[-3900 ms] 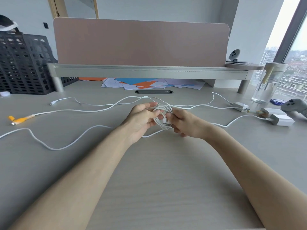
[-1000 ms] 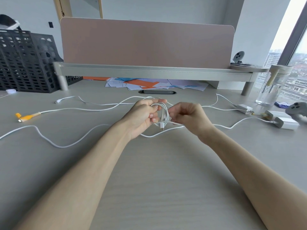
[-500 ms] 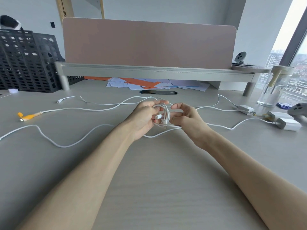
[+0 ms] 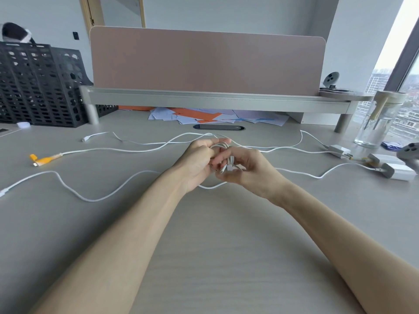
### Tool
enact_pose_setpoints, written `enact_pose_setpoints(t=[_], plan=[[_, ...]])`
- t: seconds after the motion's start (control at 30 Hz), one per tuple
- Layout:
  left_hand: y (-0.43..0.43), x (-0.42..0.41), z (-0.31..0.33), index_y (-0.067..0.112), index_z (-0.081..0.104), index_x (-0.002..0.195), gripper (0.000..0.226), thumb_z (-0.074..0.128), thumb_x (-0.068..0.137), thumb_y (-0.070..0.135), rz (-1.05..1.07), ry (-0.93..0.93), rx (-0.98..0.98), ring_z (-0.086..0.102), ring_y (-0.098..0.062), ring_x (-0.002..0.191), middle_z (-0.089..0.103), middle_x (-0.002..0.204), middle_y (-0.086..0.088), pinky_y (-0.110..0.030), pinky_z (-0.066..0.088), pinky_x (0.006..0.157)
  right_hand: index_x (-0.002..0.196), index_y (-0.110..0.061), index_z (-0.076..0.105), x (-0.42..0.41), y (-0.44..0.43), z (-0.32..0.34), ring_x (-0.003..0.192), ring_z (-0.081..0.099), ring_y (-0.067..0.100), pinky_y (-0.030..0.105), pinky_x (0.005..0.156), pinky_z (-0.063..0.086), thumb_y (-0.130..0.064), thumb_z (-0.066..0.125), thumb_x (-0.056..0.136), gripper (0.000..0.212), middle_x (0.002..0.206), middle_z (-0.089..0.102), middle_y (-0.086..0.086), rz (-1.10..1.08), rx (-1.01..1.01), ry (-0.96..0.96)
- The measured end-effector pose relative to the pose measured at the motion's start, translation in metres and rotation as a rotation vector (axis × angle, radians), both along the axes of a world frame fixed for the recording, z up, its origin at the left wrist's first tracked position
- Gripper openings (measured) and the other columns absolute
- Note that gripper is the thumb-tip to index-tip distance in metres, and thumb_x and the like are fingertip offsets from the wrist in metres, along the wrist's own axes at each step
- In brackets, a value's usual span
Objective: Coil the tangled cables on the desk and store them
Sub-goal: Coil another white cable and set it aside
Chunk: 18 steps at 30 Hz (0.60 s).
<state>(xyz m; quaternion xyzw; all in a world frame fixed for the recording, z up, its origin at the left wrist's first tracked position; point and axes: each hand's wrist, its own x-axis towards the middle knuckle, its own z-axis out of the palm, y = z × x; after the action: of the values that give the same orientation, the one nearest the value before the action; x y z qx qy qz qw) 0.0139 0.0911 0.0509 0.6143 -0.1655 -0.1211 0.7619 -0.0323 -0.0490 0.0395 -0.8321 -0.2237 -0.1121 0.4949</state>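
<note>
A small coil of white cable is held above the middle of the desk. My left hand grips the loops from the left. My right hand curls round the coil from the right, its fingers pinching the strand near the plug end. Other white cables trail loose across the desk to the left and right. One long strand snakes toward the left edge. A cable with an orange end lies at the far left.
White chargers and a small adapter lie at the right, by a glass bottle and a grey controller. A monitor riser with papers under it spans the back. A black crate stands back left.
My right hand moved back in to the coil and closed round it; a second ago it held a strand slightly apart. The left hand kept its grip on the loops.
</note>
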Motion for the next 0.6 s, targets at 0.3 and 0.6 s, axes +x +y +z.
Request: enact_pose_setpoints(t=[0.3,0.6], plan=[[-0.004,0.001,-0.004,0.011,0.065,0.093,0.036,0.036,0.095,-0.010,0.056,-0.039,0.093,0.029,-0.007,0.046,0.058,0.075,0.001,-0.021,0.026,0.050,0.080,-0.011,0.073,0.005,-0.004,-0.003,0.077,0.059,0.015,0.037,0.083,0.054,-0.022,0.064,0.095,0.021,0.078,0.066,0.012,-0.155,0.321,0.109],[-0.006,0.004,-0.013,0.017,0.069,0.092,0.040,0.037,0.095,-0.006,0.089,-0.047,0.227,0.033,-0.008,0.051,0.065,0.099,-0.002,-0.024,0.029,0.052,0.084,-0.016,0.065,0.006,-0.007,0.004,0.057,0.052,0.010,0.027,0.061,0.046,-0.031,0.048,0.103,0.030,0.057,0.052,-0.008,-0.264,0.258,0.155]])
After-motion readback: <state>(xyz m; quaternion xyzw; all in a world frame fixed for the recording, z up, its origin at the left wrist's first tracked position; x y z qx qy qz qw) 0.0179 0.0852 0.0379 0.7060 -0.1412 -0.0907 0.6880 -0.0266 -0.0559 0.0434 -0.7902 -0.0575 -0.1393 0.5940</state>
